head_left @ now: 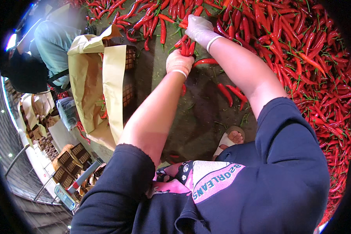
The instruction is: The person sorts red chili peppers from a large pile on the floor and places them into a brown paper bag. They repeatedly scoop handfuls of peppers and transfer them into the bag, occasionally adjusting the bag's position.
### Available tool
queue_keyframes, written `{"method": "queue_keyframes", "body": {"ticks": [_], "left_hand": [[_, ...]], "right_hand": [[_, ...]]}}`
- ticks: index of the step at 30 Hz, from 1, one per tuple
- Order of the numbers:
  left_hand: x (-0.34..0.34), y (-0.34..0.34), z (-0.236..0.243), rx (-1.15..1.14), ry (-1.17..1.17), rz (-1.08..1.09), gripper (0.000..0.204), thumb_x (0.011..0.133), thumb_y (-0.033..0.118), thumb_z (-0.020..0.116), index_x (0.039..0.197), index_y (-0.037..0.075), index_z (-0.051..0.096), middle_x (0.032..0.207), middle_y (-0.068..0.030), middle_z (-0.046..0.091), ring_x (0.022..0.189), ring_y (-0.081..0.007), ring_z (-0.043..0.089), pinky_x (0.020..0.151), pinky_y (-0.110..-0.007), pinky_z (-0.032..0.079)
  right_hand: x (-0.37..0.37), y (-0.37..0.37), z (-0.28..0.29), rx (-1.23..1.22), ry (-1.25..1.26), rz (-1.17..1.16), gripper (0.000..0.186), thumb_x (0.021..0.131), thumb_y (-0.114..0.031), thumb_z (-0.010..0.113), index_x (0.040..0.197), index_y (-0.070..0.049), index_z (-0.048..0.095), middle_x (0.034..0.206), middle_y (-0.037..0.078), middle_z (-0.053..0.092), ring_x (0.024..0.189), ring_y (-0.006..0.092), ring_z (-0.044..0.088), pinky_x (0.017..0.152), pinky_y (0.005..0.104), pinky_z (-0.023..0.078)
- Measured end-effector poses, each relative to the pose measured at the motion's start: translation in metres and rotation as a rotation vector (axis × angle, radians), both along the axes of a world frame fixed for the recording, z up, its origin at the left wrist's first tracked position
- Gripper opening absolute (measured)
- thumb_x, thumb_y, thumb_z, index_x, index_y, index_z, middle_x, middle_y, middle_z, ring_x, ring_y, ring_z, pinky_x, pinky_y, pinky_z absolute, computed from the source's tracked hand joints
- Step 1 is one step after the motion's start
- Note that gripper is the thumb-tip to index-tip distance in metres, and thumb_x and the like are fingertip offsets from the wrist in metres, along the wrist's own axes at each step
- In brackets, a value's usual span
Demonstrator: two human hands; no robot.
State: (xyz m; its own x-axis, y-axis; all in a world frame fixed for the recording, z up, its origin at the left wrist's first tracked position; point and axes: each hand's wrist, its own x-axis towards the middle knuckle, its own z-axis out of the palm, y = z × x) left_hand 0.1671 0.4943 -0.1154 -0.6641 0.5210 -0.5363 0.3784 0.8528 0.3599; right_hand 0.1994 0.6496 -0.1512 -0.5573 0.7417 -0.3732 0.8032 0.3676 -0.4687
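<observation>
My left hand (179,62), in a thin glove, is closed around a small bunch of red chili peppers (188,47) whose tips stick up out of the fist. Just beyond it, my right hand (199,29) wears a white glove. Its fingers are bent together on a chili at the near edge of the big chili pile (284,35); the fingertips are partly hidden. A few loose chilies (224,94) lie on the dark floor below my right forearm.
Left of my arms stands a crate (129,93) lined with brown paper (114,89), with some chilies inside. A person in light blue jeans (54,46) sits at the upper left. Stacked crates (68,165) and a scale (65,197) are at the lower left.
</observation>
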Motion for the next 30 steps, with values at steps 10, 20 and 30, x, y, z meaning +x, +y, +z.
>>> {"method": "queue_keyframes", "body": {"ticks": [10, 20, 30], "left_hand": [[-0.003, -0.030, -0.006, -0.015, 0.222, -0.249, 0.031, 0.069, 0.024, 0.075, 0.096, 0.009, 0.071, 0.096, -0.0204, 0.070, 0.093, -0.0372, 0.066, 0.087, -0.045, 0.052], [0.015, -0.136, 0.019, 0.119, -0.047, -0.278, 0.035, 0.073, 0.021, 0.071, 0.102, 0.003, 0.065, 0.093, -0.0196, 0.068, 0.091, -0.0386, 0.065, 0.083, -0.045, 0.051], [0.037, -0.097, 0.013, 0.306, -0.043, -0.337, 0.025, 0.076, 0.009, 0.069, 0.100, 0.005, 0.062, 0.096, -0.0159, 0.065, 0.088, -0.0329, 0.063, 0.082, -0.039, 0.051]], "right_hand": [[0.012, 0.021, 0.040, -0.046, 0.481, 0.508, 0.017, 0.078, -0.016, 0.067, 0.092, -0.006, 0.067, 0.090, 0.010, 0.067, 0.084, 0.0227, 0.065, 0.079, 0.0349, 0.050], [0.022, -0.051, 0.016, 0.406, 0.156, 1.074, 0.050, 0.076, -0.011, 0.069, 0.125, -0.010, 0.057, 0.112, 0.011, 0.061, 0.110, 0.0273, 0.060, 0.094, 0.0421, 0.046], [0.048, -0.010, 0.028, 0.048, 0.849, 0.555, 0.051, 0.069, -0.007, 0.071, 0.119, -0.007, 0.060, 0.103, 0.010, 0.064, 0.096, 0.0263, 0.064, 0.089, 0.0343, 0.051]]}}
